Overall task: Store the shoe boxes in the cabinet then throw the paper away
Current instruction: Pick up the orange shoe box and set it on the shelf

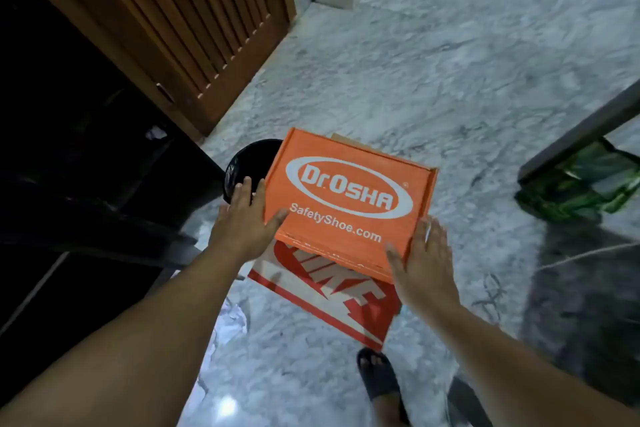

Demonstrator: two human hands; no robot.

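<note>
An orange cardboard shoe box (349,204), printed in white with "Dr.OSHA" and "SafetyShoe.com", sits on top of a red and white cardboard shoe box (332,298) bearing a large Nike logo. The orange box serves as the landmark here. The person's left hand (244,218) presses flat against the orange box's left side, fingers stretched along the edge and the thumb lying over the lid's near left corner. The right hand (420,263) clasps the orange box's near right corner, fingers spread along the right side and the thumb resting on the lid. Both hands hold the orange box between them; whether they also reach the red and white box under it cannot be told.

Just behind the orange box's left side, a round black bin (246,166) shows partly past the left hand. Further left of the box lies a dark open cabinet interior (69,149), and beyond it stands a brown slatted wooden door (194,17). Below the stacked boxes, toward the person, crumpled white paper (232,319) lies on the grey marbled floor (415,62). Near the red and white box's lower corner, a foot in a black sandal (379,374) stands on that floor. Well to the right of the orange box lies a green plastic bag (585,184).
</note>
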